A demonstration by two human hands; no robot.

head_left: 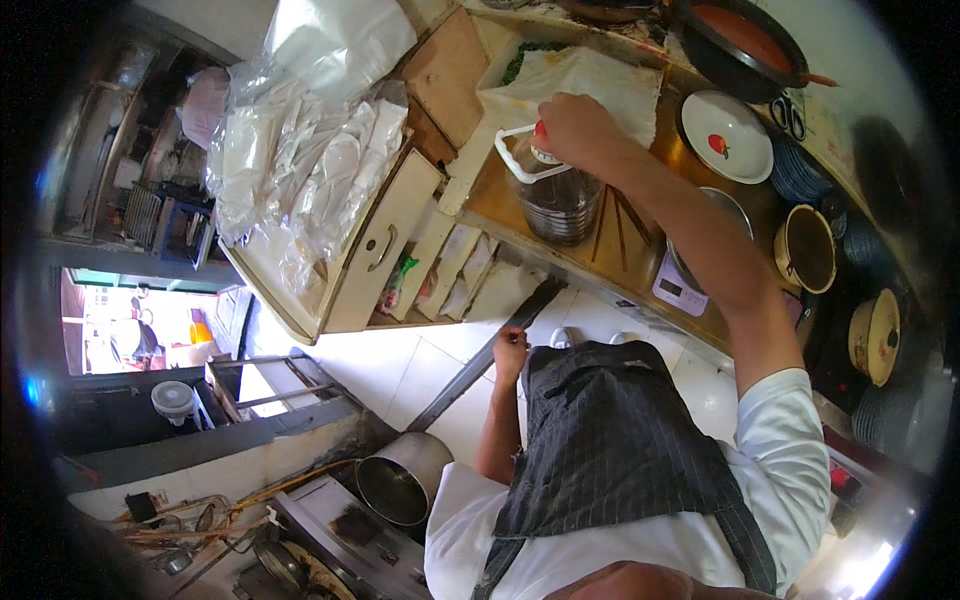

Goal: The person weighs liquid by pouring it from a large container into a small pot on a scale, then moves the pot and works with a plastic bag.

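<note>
A large clear plastic jug with ribbed sides and a white carrying handle stands on the brownish counter. My right hand is closed over the top of it, at the red cap. Down by the apron and away from the counter, my left hand has its fingers curled together; whatever is in them, if anything, is too small to make out. Beside the jug lie several thin brown chopsticks. Partly behind my right forearm, a metal bowl rests on a small kitchen scale.
Behind the jug lies a pale cloth. A white bowl, scissors, an enamel pot and a black basin of red sauce crowd the counter. Plastic bags cover the cabinet at left. A large pot stands lower left.
</note>
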